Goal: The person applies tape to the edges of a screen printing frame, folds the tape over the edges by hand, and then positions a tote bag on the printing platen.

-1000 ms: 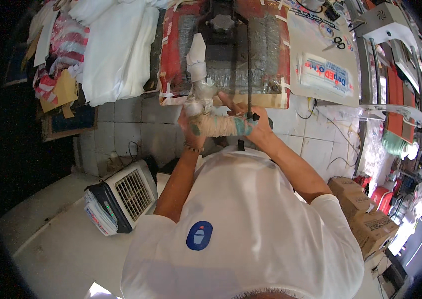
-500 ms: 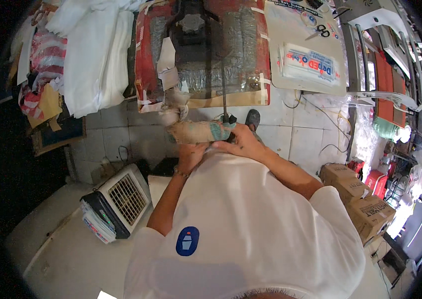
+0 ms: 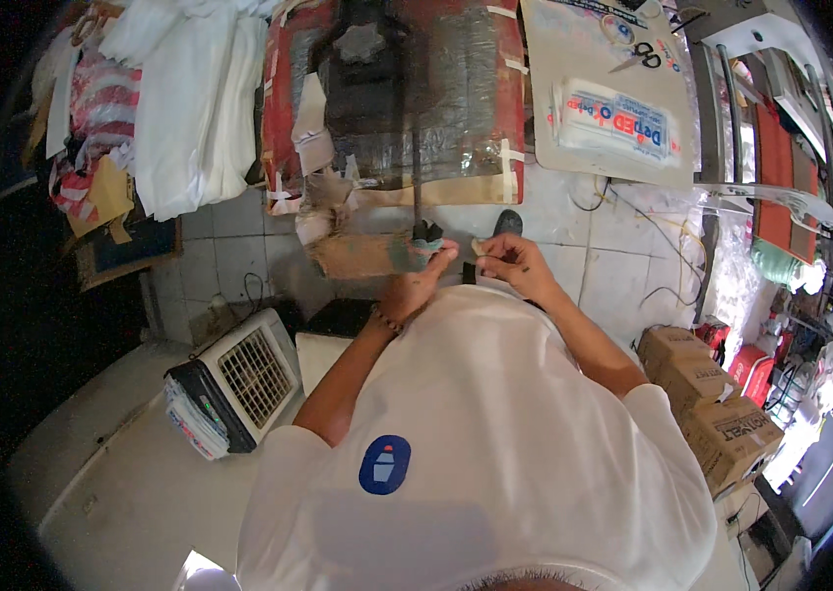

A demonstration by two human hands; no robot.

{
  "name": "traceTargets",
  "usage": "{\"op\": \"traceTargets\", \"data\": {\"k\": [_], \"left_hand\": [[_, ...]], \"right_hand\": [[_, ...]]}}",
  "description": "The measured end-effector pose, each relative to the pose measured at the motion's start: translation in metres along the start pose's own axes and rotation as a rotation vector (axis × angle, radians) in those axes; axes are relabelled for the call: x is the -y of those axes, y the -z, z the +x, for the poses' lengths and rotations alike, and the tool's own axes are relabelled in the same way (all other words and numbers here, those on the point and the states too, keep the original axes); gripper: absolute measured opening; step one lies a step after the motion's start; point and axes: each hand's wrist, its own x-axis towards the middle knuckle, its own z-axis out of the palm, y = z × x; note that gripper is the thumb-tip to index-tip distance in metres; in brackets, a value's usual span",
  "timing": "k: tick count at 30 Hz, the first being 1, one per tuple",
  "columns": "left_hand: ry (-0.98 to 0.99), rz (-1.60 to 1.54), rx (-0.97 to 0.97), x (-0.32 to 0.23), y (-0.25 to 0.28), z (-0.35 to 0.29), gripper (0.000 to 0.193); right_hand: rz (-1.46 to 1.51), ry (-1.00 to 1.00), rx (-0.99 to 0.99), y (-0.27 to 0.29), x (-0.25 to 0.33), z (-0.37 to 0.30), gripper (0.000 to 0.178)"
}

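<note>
In front of my body is a thick tan wrapped bar [image 3: 362,258] with a teal end, lying at the near edge of a red, tape-patched board [image 3: 490,89]. My left hand [image 3: 418,284] is at the teal end, fingers pressed together; whether they grip the bar is hidden. To its right, my right hand [image 3: 515,266] pinches a small pale piece [image 3: 479,246], perhaps tape, held apart from the bar. A dark upright rod [image 3: 416,167] runs down to a black fitting [image 3: 426,232] beside the teal end. Torn paper and tape [image 3: 323,192] cling to the bar's left end.
White cloths [image 3: 190,108] hang at the left. A tray-like board [image 3: 584,158] with scissors [image 3: 645,55] and a stack of printed sheets [image 3: 618,123] lies at the right. A fan-like appliance [image 3: 254,369] stands on the floor at the left, cardboard boxes [image 3: 722,424] at the right.
My hands, together at the bar's teal end before, have come apart. The right hand has moved right with a small pale piece now showing in its fingers. The view has shifted slightly.
</note>
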Motion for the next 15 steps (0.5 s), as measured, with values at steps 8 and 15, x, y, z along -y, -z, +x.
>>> {"op": "traceTargets", "data": {"k": [8,15], "left_hand": [[0.17,0.09,-0.184,0.02,0.01,-0.005,0.026],[0.124,0.18,-0.166,0.023,0.006,0.001,0.021]], "right_hand": [[-0.946,0.197,-0.474,0.201,-0.102,-0.001,0.024],[-1.31,-0.314,-0.7,0.339,-0.116,-0.032,0.038]]}}
